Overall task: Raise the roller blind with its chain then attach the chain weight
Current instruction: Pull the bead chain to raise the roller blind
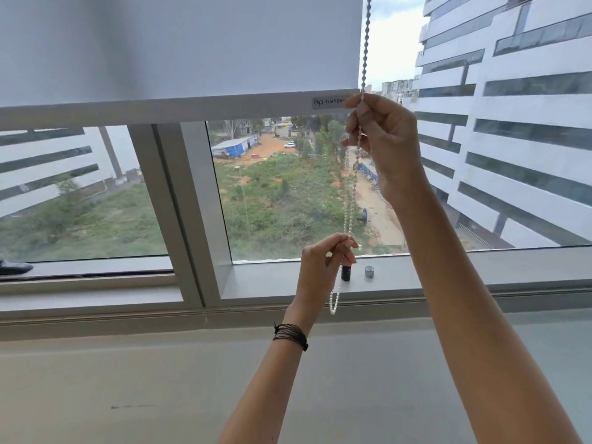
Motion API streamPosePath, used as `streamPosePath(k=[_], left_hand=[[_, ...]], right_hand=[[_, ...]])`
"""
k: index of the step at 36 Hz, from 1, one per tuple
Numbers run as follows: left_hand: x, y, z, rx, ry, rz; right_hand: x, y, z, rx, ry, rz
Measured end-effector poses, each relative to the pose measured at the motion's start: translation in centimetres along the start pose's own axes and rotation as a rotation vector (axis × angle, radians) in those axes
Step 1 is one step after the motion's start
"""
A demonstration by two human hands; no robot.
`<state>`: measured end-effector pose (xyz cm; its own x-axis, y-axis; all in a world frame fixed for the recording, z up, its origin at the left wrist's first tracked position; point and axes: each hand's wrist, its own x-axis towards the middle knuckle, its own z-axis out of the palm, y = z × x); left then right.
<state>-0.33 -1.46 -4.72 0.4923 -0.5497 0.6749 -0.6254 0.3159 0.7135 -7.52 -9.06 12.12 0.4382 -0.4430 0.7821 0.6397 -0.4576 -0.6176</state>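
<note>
White beaded chain (352, 200) is hanging beside the grey roller blind (179, 49), pinched high by the right hand (381, 139) and lower by the left hand (323, 267), which is partly hiding a black cylindrical weight (346, 273) sitting near a silver cap (369, 271) on the sill (448, 270).

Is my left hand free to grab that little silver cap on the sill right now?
Probably not yet. The left hand is pinched on the bead chain, so it must let go first. The silver cap stands uncovered on the window sill, just right of that hand, beside a black piece.
</note>
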Motion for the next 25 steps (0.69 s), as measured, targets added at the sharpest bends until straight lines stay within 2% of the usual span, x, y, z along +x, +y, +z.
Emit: streamPosePath(k=[12,25], left_hand=[[-0.6,-0.8,0.1,-0.001,0.003,0.015],[-2.3,-4.2,-0.2,0.127,-0.049,-0.017]], right_hand=[[-0.2,1.0,-0.4,-0.145,0.003,-0.136],[-2.4,4.6,-0.5,-0.238,-0.005,-0.085]])
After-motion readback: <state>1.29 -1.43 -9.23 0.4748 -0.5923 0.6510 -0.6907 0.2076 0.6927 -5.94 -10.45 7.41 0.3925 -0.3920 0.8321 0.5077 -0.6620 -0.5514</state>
